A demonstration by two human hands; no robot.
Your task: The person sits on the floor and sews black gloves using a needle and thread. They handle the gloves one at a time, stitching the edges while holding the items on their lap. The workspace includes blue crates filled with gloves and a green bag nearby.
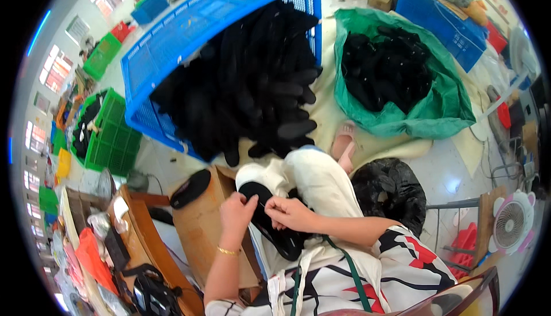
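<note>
1. Blue crate [150, 55]: tipped toward the seated person, dark soft pile [241, 72] spilling forward; probably angled so pieces come within easy reach.
2. Green bag [453, 106]: mouth spread wide, more black pieces [387, 69] inside; the rolled-back rim presumably keeps access free.
3. White cloth [321, 178]: covers the knees; seems to serve as work surface, light ground showing dark edges well.
4. Cardboard box [198, 224]: beside the left knee; a loose black piece [191, 188] rests at its far edge, handily near.
5. Black shoe-shaped piece [263, 221]: slanting across the lap, under both hands, likely braced by the thighs.
6. Right hand [290, 214]: over the piece, fingers drawn together; cannot tell whether they grip anything fine.
7. Left hand [235, 215]: pinching the piece's rim, apparently to steady it.
</note>
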